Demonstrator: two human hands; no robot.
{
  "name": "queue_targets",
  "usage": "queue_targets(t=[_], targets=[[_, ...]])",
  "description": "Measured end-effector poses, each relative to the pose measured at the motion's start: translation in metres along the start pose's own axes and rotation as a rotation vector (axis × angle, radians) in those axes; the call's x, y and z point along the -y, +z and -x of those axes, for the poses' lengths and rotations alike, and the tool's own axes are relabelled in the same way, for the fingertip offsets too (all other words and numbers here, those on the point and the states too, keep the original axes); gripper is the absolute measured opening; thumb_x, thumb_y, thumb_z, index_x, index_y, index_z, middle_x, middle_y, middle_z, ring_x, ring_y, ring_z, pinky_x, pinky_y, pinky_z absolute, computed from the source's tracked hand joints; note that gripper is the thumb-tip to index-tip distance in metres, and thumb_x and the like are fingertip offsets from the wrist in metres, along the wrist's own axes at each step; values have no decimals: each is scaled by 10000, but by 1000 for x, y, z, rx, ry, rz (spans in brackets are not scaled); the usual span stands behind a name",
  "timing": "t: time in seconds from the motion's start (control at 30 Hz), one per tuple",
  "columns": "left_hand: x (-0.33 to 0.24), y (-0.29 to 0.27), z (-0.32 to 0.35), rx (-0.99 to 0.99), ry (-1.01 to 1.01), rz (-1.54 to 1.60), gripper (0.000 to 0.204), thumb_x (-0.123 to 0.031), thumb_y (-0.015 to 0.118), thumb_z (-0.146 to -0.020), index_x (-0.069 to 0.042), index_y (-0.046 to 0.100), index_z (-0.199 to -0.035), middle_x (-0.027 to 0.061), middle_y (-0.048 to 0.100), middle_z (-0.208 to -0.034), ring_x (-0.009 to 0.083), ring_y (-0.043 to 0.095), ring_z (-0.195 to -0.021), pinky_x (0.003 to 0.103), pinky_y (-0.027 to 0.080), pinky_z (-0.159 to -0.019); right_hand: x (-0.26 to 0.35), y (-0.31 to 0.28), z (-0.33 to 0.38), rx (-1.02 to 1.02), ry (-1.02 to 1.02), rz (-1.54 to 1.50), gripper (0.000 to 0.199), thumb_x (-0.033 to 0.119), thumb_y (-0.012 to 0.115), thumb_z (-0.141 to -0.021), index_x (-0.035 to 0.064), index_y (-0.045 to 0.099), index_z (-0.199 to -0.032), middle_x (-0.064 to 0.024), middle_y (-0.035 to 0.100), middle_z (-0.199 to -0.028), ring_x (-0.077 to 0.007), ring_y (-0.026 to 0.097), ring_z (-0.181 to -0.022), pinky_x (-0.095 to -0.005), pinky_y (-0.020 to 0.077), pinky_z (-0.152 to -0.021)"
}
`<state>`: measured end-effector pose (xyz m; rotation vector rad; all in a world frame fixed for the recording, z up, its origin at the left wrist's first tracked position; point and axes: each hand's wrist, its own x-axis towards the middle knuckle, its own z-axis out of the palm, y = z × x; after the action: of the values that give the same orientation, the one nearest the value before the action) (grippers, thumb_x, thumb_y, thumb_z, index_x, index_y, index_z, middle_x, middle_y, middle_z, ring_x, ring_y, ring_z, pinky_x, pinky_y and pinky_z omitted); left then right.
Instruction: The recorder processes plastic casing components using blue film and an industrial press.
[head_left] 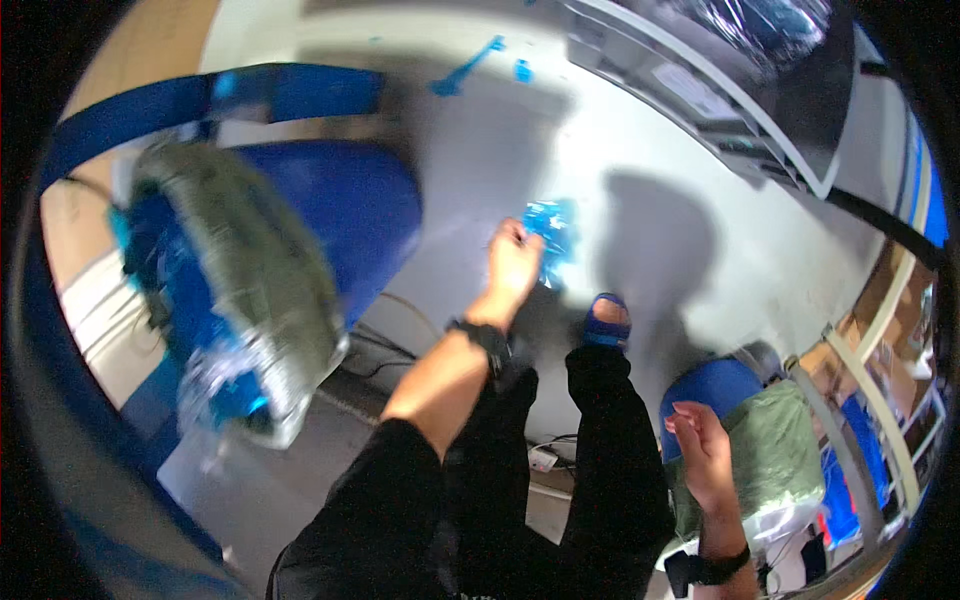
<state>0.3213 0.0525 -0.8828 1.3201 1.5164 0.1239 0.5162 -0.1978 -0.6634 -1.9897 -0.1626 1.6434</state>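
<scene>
My left hand (513, 262) reaches low over the pale floor, its fingers closed on a piece of shiny, see-through blue plastic film (552, 238). Part of the film shows beyond my fingertips. Off to the right, my right hand (703, 452) is held up with its fingers loosely curled and nothing seen in it. Behind that hand is a bundle wrapped in green plastic (775, 450).
At left stands a blue stool-like form (350, 205) beside a large green-and-clear wrapped bundle (250, 270). Blue scraps (465, 70) lie on the far floor (450, 160). A grey crate (700, 90) is at upper right. Cables (385, 345) run near my legs.
</scene>
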Motion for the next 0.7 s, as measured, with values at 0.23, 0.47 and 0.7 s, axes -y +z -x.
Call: queue_targets(t=[0.23, 0.47, 0.7], targets=[[-185, -224, 216, -856, 542, -441, 290, -44, 590, -786, 16, 517, -1060, 154, 524, -963, 298, 516, -890, 400, 433, -826, 119, 84, 7, 250, -394, 67, 359, 214, 567, -939, 30, 489, -1237, -164, 654, -1047, -259, 642, -982, -358, 491, -872], [-74, -381, 144, -230, -259, -345, 344, -342, 541, -902, -30, 602, -1034, 174, 594, -826, 332, 565, -813, 457, 439, -794, 106, 86, 56, 418, -328, 206, 317, 232, 565, -942, 12, 532, -1168, -198, 651, -1070, -256, 639, -1021, -340, 488, -872], [-93, -372, 83, 191, -760, -459, 426, -457, 545, -883, -62, 634, -1016, 96, 596, -888, 203, 556, -802, 393, 435, -679, 16, -20, 85, 271, -37, 340, 290, 185, 583, -926, -31, 544, -1116, -130, 647, -1011, -184, 625, -936, -304, 486, -836]])
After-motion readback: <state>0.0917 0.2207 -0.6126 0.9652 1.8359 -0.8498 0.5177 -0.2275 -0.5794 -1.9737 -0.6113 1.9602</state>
